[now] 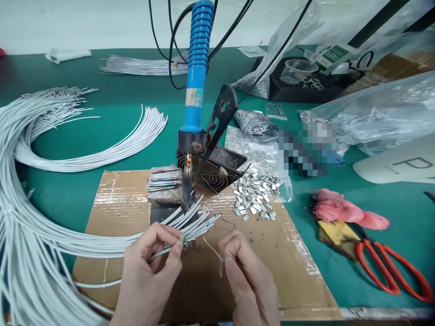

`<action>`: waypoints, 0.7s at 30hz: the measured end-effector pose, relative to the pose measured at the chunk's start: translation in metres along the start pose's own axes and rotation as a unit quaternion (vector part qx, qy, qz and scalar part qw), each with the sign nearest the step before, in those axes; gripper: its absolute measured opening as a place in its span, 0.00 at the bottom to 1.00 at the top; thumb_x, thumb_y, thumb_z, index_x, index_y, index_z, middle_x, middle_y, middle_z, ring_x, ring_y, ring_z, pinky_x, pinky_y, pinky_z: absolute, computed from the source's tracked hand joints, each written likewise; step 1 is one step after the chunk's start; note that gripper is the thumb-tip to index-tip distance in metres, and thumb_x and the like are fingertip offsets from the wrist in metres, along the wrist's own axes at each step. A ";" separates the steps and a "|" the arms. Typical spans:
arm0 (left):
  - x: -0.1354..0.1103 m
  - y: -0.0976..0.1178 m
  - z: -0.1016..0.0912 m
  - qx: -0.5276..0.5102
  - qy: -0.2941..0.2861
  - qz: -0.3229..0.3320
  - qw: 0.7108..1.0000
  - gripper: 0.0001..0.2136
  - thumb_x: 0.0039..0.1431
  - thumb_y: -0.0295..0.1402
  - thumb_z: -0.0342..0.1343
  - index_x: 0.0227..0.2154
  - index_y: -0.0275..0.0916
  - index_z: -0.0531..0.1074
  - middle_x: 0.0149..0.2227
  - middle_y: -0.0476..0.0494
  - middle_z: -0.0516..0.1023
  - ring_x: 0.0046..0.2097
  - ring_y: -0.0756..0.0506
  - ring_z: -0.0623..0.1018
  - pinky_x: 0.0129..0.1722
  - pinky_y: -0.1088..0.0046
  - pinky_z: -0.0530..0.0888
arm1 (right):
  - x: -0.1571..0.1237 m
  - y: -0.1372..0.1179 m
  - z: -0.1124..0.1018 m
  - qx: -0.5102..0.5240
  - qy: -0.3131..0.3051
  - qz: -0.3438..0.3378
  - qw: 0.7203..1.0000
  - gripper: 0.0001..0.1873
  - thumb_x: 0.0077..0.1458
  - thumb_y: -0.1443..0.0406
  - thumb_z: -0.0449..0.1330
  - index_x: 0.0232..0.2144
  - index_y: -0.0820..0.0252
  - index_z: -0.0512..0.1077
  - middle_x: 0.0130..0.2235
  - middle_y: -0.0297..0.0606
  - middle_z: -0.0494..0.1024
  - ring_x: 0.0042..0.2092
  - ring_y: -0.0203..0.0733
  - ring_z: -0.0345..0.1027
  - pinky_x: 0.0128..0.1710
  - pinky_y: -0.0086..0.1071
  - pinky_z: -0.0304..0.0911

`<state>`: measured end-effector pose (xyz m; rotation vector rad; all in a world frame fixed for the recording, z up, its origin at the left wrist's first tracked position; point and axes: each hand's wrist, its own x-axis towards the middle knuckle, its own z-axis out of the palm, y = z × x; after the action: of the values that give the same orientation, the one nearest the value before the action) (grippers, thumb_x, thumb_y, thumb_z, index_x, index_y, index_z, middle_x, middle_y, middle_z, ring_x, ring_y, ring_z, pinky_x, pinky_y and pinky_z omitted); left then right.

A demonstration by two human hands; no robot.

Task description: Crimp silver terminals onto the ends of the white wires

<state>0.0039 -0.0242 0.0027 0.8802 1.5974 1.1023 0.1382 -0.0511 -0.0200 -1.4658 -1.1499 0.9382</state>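
My left hand [151, 271] pinches a white cable [161, 253] between thumb and forefinger; a small metal piece [189, 243] shows just past the fingertips. A thin strand of solder wire [213, 249] runs from the closed fingers of my right hand [247, 276] toward that cable end. Just beyond my left fingers lie more white cable ends [204, 224], part of a bundle curving in from the left. Above them a blue-handled soldering iron [196, 99] points down in a black clamp [220, 117], its dark tip close over the cables.
Small metal clips [256, 194] lie heaped on the cardboard [272, 253] at right. Behind the iron is a small black fan [217, 174]. Orange-handled scissors [390, 267] and a pink cloth [340, 208] lie farther right. A large coil of white cables [20, 199] fills the left side.
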 end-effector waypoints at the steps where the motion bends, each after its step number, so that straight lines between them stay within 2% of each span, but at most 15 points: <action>1: 0.001 0.000 0.000 -0.002 0.001 0.003 1.000 0.06 0.47 0.27 0.64 0.20 0.41 0.72 0.29 0.52 0.78 0.29 0.53 0.75 0.27 0.85 0.69 | 0.002 0.000 0.000 0.005 -0.012 -0.017 1.000 0.18 0.72 0.62 0.48 0.26 0.54 0.58 0.28 0.30 0.59 0.29 0.39 0.56 0.30 0.33 0.54; 6: 0.008 -0.001 -0.004 0.014 -0.017 0.014 1.000 0.06 0.48 0.27 0.64 0.22 0.41 0.73 0.31 0.52 0.79 0.29 0.53 0.76 0.28 0.84 0.71 | 0.010 -0.004 0.007 0.018 0.001 -0.086 0.996 0.11 0.63 0.71 0.59 0.29 0.54 0.68 0.42 0.35 0.75 0.43 0.39 0.72 0.42 0.29 0.64; 9: 0.011 0.000 -0.003 0.024 -0.018 0.021 0.999 0.06 0.49 0.27 0.64 0.22 0.41 0.74 0.32 0.51 0.79 0.30 0.52 0.77 0.29 0.84 0.72 | 0.011 -0.005 0.013 0.030 0.019 -0.093 0.995 0.12 0.60 0.73 0.61 0.28 0.53 0.71 0.45 0.35 0.81 0.46 0.40 0.76 0.45 0.28 0.68; 13: 0.011 0.006 0.003 0.006 0.012 0.023 1.000 0.06 0.51 0.28 0.63 0.22 0.41 0.73 0.32 0.52 0.78 0.32 0.52 0.79 0.31 0.84 0.73 | 0.011 -0.005 0.016 0.055 0.014 -0.064 0.996 0.12 0.60 0.73 0.61 0.27 0.53 0.70 0.44 0.33 0.85 0.44 0.37 0.80 0.45 0.24 0.71; 16: 0.012 0.008 0.005 0.007 0.017 0.027 0.999 0.06 0.52 0.29 0.63 0.22 0.41 0.73 0.32 0.51 0.79 0.31 0.51 0.78 0.29 0.83 0.71 | 0.013 -0.006 0.014 0.056 0.007 -0.038 0.998 0.11 0.60 0.71 0.61 0.27 0.53 0.70 0.45 0.33 0.86 0.45 0.36 0.81 0.47 0.22 0.71; 21: 0.020 -0.001 -0.005 0.022 -0.041 0.048 0.998 0.07 0.58 0.29 0.61 0.25 0.41 0.74 0.34 0.49 0.79 0.31 0.51 0.78 0.26 0.82 0.71 | 0.019 -0.011 0.013 0.079 -0.002 0.025 0.997 0.12 0.61 0.69 0.61 0.25 0.54 0.71 0.44 0.36 0.86 0.47 0.39 0.82 0.45 0.23 0.73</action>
<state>-0.0060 -0.0071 -0.0041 1.0285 1.5299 1.0868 0.1285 -0.0296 -0.0119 -1.3709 -1.0221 1.0418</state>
